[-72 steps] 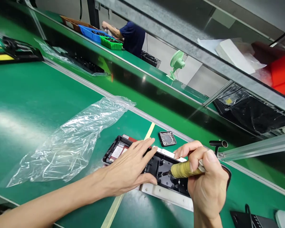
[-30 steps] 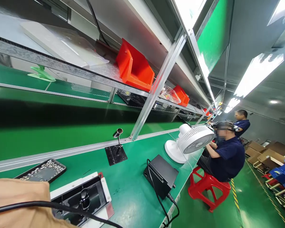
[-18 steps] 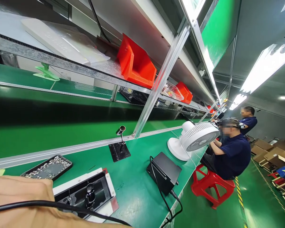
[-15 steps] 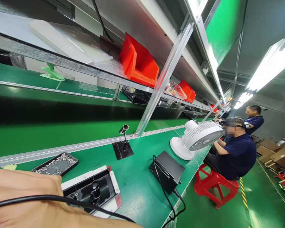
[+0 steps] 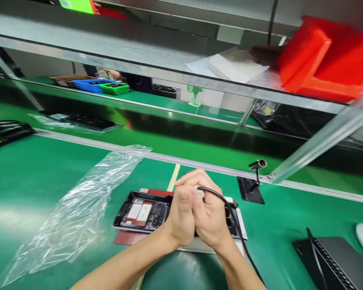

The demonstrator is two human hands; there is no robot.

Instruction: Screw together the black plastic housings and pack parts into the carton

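Note:
My left hand (image 5: 181, 215) and my right hand (image 5: 211, 219) are closed together around a corded electric screwdriver (image 5: 201, 192). Only its pale cable end shows; the body and tip are hidden by my fingers. Its black cable (image 5: 237, 223) runs over my right wrist toward the lower right. Below my hands lies a long black plastic housing (image 5: 160, 215), open side up, with ribs and round holes inside. It rests on a white and dark red fixture (image 5: 125, 237). My hands cover the middle of the housing.
Crumpled clear plastic film (image 5: 87, 205) lies to the left. A black stand with a tilted tube (image 5: 254, 177) is behind to the right, and a black box (image 5: 341, 257) sits at lower right. A metal shelf carries a red bin (image 5: 326, 64).
My view has swung left from the bench's right side, bringing both closed hands and the housing into the middle. The fan and seated co-worker have mostly or fully left view.

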